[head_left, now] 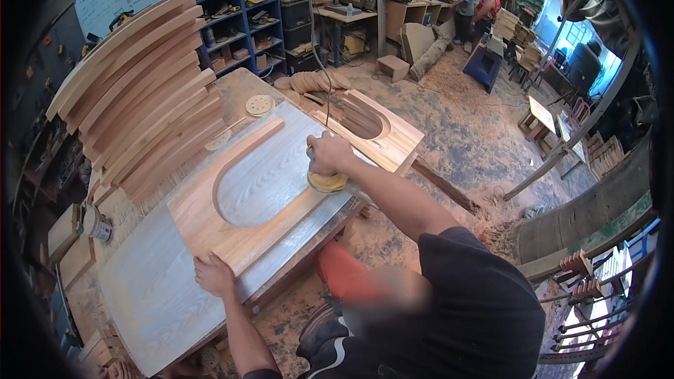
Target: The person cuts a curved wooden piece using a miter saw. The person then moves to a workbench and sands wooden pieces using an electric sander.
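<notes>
A pale U-shaped wooden panel point(193, 213) with a long rounded cut-out lies flat on a grey wood-grain board point(151, 295). My right hand point(330, 154) is wrapped over the top of a random orbital sander point(327, 182), whose yellowish base sits on the far part of the panel's near arm. A cord runs up from the sander. At the near left corner of the panel, my left hand point(213, 275) grips its end, the fingers against the edge and partly hidden.
Curved wooden pieces point(140, 98) are stacked high behind the board. A second cut-out panel point(393, 123) lies beyond the sander. Sanding discs point(260, 104) and a white tub point(97, 224) are on the bench. Two people point(484, 7) stand far back among sawdust and benches.
</notes>
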`<state>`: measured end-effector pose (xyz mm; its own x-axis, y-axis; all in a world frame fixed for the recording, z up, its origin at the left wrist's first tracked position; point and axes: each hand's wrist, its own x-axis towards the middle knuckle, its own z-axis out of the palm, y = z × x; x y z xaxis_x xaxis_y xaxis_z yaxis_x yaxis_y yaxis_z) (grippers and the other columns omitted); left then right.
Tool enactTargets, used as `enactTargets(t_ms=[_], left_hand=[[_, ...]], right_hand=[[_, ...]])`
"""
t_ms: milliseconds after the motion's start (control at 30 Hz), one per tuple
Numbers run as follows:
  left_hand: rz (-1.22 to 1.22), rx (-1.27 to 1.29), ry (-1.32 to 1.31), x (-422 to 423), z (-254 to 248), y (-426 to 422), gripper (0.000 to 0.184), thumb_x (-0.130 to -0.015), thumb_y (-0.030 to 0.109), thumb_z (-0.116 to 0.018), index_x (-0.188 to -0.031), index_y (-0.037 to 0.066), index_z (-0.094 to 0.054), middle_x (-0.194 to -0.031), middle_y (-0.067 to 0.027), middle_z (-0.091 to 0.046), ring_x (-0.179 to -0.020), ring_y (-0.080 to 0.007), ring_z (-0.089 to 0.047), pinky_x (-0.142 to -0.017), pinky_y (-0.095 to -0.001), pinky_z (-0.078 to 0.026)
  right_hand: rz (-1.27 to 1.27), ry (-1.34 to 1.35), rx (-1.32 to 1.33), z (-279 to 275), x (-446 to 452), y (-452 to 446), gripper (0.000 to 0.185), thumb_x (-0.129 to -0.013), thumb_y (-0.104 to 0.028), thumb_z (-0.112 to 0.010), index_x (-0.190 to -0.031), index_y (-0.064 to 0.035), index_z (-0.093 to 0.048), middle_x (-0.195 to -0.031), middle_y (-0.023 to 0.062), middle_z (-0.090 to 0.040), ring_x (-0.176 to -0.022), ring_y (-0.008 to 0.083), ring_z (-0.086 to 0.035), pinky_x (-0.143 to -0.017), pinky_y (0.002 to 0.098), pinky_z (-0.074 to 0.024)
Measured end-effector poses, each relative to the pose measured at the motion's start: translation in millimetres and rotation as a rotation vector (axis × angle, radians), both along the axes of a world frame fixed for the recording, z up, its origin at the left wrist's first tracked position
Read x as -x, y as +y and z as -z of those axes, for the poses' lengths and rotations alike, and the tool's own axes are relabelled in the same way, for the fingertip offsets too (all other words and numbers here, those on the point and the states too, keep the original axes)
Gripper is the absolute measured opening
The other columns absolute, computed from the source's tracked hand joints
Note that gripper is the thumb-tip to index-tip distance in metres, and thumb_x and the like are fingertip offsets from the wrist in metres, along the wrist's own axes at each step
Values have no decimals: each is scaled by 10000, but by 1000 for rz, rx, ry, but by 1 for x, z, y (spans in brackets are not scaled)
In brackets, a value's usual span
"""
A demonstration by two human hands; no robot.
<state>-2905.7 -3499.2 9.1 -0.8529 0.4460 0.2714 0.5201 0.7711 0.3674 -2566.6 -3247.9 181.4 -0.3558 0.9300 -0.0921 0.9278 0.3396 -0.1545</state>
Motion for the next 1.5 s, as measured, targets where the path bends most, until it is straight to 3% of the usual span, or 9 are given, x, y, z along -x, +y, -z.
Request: enactTargets(t_ms=[233, 600, 700, 800, 867, 1067, 1100, 1300, 1500], left_hand=[[-6, -19, -13, -1, -1, 1, 578, -1043, 439, -597, -1442, 24, -559, -1310, -225, -673, -1168, -442, -616, -1000, -548, -483], [3, -54, -61, -8, -18, 0, 550, -1032, 377, -623, -1418, -12, -575, -1303, -249, -688, -1177, -465, -613, -1038, -543, -471], [-3, -33, -58, -5, -16, 0, 552, -1033, 378, -619, -1425, -9, -574, -1334, -236, -682, -1197, -468, -606, -1047, -541, -470], [15, -60, -70, -5, -15, -1, 560, -1032, 378, -616, -1438, -6, -569, -1349, -229, -680, -1208, -470, -599, -1053, -539, -467], [14, -49, -89, -7, -19, -1, 562, -1031, 376, -616, -1440, -8, -570, -1352, -228, -679, -1209, -471, -598, -1056, -538, -465], [-3, -62, -116, -9, -24, 2, 565, -1027, 372, -619, -1440, -11, -575, -1360, -227, -677, -1216, -466, -595, -1064, -539, -460], [-3, -74, -114, -9, -24, 2, 564, -1027, 371, -619, -1440, -10, -575, -1361, -225, -677, -1217, -464, -595, -1067, -539, -458], [-22, -53, -131, -6, -23, 3, 545, -1024, 359, -623, -1439, 9, -577, -1322, -235, -686, -1225, -451, -595, -1056, -537, -461], [7, -70, -63, -1, -6, 5, 539, -1027, 351, -616, -1428, -6, -573, -1325, -231, -679, -1218, -440, -595, -1049, -544, -456]], right_hand=[[-96, 38, 21, -3, 34, -20, 625, -776, -252, -777, -1367, -149, -603, -1300, 225, -619, -1154, 433, -670, -948, 500, -589], [-366, 101, 60, 5, 137, -88, 567, -809, -233, -780, -1341, -127, -614, -1292, 246, -608, -1162, 444, -657, -931, 506, -596], [-419, 139, 59, 6, 153, -101, 544, -832, -225, -730, -1352, -113, -615, -1277, 256, -603, -1126, 455, -663, -901, 530, -598], [-395, 136, 42, 9, 148, -95, 522, -846, -223, -723, -1347, -118, -617, -1265, 254, -604, -1117, 454, -663, -894, 527, -601], [-304, 151, 3, 14, 136, -82, 552, -812, -242, -797, -1325, -135, -625, -1273, 234, -611, -1160, 430, -651, -910, 505, -609], [-49, 28, 22, -2, 65, -25, 542, -870, -241, -710, -1392, -150, -597, -1340, 246, -600, -1190, 451, -653, -968, 506, -586], [-6, 8, 41, -1, 53, -13, 655, -819, -323, -740, -1437, -194, -565, -1369, 227, -590, -1235, 440, -637, -1013, 517, -564], [178, -55, 19, -6, 5, 29, 669, -814, -349, -749, -1438, -195, -564, -1346, 225, -621, -1219, 420, -668, -1018, 505, -561], [5, -66, -62, 4, 11, 7, 556, -833, -358, -725, -1354, -201, -609, -1301, 222, -640, -1168, 443, -679, -966, 529, -574]])
